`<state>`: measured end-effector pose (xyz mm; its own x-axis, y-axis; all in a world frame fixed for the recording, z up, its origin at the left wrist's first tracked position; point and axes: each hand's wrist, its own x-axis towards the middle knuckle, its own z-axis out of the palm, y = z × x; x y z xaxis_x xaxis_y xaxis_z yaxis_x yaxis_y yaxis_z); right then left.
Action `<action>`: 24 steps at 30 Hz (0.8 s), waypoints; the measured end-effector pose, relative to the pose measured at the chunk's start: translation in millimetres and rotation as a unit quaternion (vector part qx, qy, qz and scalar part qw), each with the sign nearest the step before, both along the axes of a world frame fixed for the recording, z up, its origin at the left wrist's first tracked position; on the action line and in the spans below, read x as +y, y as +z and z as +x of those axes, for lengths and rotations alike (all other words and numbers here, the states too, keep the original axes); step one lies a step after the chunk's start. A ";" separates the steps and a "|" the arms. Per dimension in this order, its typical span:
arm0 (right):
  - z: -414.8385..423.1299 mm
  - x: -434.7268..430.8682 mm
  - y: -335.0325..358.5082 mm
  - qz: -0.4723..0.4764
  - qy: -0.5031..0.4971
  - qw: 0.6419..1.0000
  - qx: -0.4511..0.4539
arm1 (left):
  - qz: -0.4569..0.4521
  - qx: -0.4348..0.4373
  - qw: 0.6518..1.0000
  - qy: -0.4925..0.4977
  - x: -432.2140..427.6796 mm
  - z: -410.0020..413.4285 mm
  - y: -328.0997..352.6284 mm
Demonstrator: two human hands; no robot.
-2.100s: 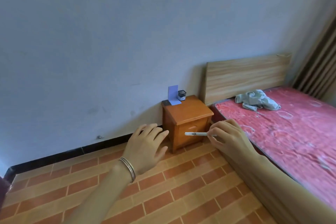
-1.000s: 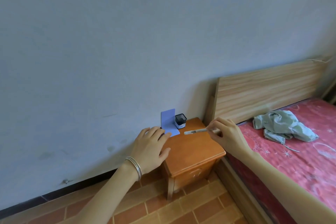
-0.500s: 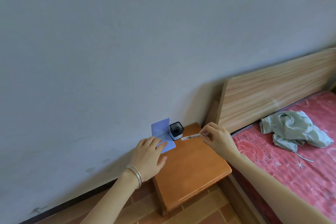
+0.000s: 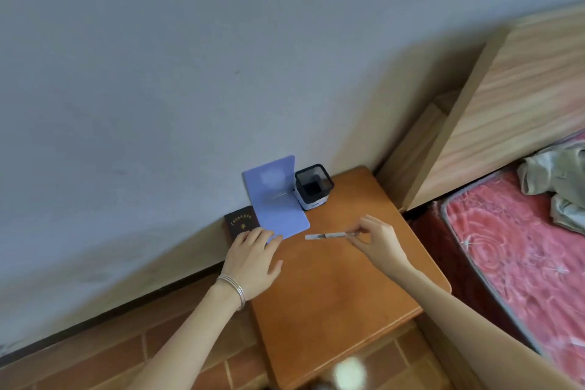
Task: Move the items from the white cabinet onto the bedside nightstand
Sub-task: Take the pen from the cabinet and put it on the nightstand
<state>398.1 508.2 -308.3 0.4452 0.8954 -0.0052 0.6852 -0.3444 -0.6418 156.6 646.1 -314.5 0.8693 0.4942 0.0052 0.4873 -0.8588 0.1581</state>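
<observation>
At frame centre the right hand (image 4: 376, 241) pinches a white pen (image 4: 329, 235) just above the nightstand surface (image 4: 332, 294). The left hand (image 4: 253, 260) lies flat, fingers straight. If it is released carelessly, the round pen may roll off.

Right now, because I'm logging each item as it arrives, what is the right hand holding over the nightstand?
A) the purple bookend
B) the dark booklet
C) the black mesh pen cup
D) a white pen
D: the right hand pinches the white pen by one end, held level above the nightstand, while the pen cup stands untouched at the back by the wall.
</observation>
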 end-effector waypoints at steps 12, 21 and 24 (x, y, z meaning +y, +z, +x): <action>31.6 -17.3 -110.7 -0.084 0.088 0.973 -0.195 | -0.033 0.027 0.999 0.014 -12.5 20.4 -114.7; -20.1 38.1 -122.3 -0.114 0.221 0.954 -0.168 | -0.016 0.033 0.999 0.020 -8.6 15.9 -121.3; -18.6 44.8 -120.3 -0.120 0.231 0.954 -0.150 | -0.010 0.038 0.999 0.018 -2.9 13.8 -124.5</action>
